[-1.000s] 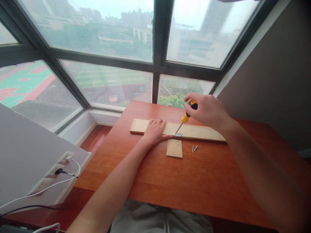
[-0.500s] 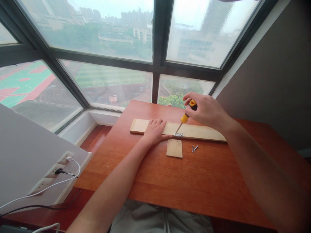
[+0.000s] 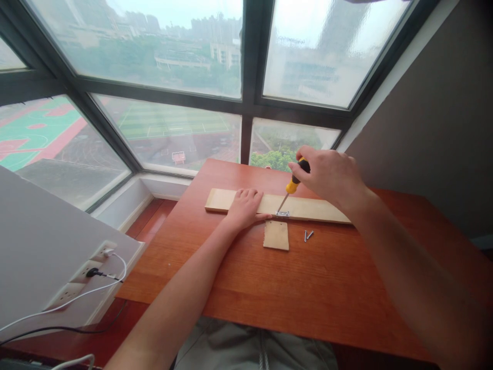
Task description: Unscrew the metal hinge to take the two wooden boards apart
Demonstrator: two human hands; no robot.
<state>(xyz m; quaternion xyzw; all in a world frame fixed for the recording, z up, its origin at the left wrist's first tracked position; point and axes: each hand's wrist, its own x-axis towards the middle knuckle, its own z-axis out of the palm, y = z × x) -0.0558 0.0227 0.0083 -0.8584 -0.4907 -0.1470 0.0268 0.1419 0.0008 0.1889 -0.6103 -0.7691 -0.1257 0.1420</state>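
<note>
A long pale wooden plank (image 3: 308, 209) lies across the far part of a red-brown table (image 3: 292, 288). My left hand (image 3: 245, 206) lies flat on the plank with its fingers stretched out, pressing it down. My right hand (image 3: 331, 177) is closed round the yellow and black handle of a screwdriver (image 3: 292, 187). The tip rests on a small metal hinge (image 3: 282, 213) at the plank's near edge. A small square piece of wood (image 3: 276, 235) sits just below the hinge. Two loose screws (image 3: 308, 235) lie on the table right of the small piece.
Large windows with dark frames rise behind the table. A grey wall runs along the right. At the lower left, a white ledge carries a power strip (image 3: 82, 275) with plugged-in cables. The table's near edge meets my lap.
My right hand has turned on the screwdriver handle, its grip shifting slightly. The left hand, plank and screws have not moved.
</note>
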